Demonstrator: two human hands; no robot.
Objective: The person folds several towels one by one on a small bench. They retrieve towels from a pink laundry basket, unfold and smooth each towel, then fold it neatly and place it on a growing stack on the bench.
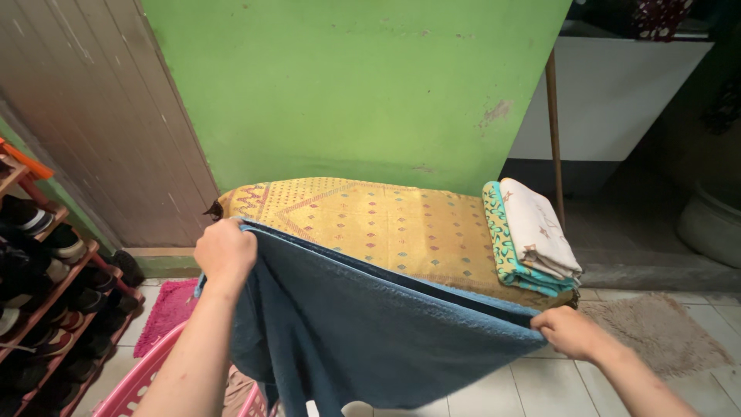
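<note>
A dark blue towel (363, 340) hangs stretched between both of my hands, its top edge taut and the rest drooping down. My left hand (225, 251) grips the towel's left corner near the pointed end of an ironing board covered in yellow patterned cloth (363, 220). At the right, my right hand (567, 330) pinches the other corner just in front of the board's near edge. Two folded cloths, a turquoise patterned one (505, 251) and a cream one (540, 228), lie stacked on the board's right end.
A pink laundry basket (143, 382) stands below my left arm. A shoe rack (46, 301) fills the left side. A pink mat (166, 309) and a beige mat (656, 328) lie on the tiled floor. Behind the board is a green wall (355, 85).
</note>
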